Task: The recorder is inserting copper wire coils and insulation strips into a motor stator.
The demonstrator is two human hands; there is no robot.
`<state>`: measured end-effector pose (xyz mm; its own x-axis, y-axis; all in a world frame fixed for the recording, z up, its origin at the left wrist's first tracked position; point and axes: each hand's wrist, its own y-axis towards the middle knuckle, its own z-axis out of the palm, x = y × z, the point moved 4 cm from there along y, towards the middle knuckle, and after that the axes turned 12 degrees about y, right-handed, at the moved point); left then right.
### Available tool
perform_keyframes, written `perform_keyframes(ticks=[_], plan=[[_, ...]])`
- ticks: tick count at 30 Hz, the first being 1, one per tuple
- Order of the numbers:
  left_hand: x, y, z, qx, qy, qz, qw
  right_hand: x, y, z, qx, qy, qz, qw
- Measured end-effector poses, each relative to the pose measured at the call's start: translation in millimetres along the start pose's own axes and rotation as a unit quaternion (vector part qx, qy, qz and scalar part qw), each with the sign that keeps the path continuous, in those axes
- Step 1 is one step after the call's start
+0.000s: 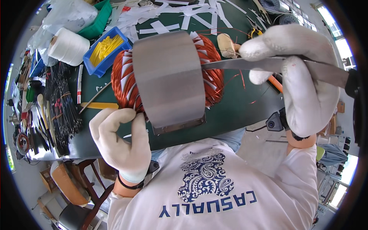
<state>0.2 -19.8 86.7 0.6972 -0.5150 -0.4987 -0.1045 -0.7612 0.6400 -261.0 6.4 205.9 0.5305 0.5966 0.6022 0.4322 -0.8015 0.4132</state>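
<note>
In front of me stands a motor stator with a smooth grey metal core. Orange-red copper windings bulge from both its ends, with white insulation strips between the coils. My left hand, in a white glove, has thumb and forefinger pinched at the lower edge of the left winding; what lies between the fingertips is hidden. My right hand, also gloved, is closed round a long flat metal blade with a black end at the far right. The blade's tip reaches the right winding, beside the core.
Left of the stator are a blue bin of yellow pieces, a white thread spool and bundled black leads. Paper strips litter the table's far side. Behind my right hand lie a wooden-coloured block and loose copper wires.
</note>
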Motion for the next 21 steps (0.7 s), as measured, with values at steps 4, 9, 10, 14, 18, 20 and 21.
perform_keyframes(ticks=[4, 9, 10, 14, 18, 20, 21], plan=[[1.3, -2.6, 0.2, -0.008, 0.025, 0.018, 0.999, -4.8, -5.5, 0.1, -0.097, 0.113, -0.005, 0.989], [9.5, -21.3, -1.2, 0.018, 0.043, 0.011, 0.999, -4.6, -10.8, 2.7, -0.169, 0.200, 0.062, 0.963], [12.3, -25.9, 0.9, 0.020, 0.040, 0.015, 0.999, -6.0, -10.3, -2.9, -0.173, 0.197, 0.064, 0.963], [29.2, -37.8, 10.7, 0.012, 0.034, 0.046, 0.998, 8.2, 3.7, 4.6, -0.104, 0.096, 0.032, 0.989], [39.2, -41.9, 16.8, -0.004, -0.164, -0.045, 0.985, 9.5, 16.5, 18.1, -0.076, 0.084, 0.179, 0.977], [42.9, -41.3, 18.9, 0.005, -0.189, -0.088, 0.978, -13.3, 2.4, 26.9, 0.010, 0.067, 0.148, 0.987], [38.5, -36.5, 24.7, 0.048, -0.255, -0.089, 0.962, -22.9, -7.1, 25.9, -0.011, 0.105, 0.202, 0.974]])
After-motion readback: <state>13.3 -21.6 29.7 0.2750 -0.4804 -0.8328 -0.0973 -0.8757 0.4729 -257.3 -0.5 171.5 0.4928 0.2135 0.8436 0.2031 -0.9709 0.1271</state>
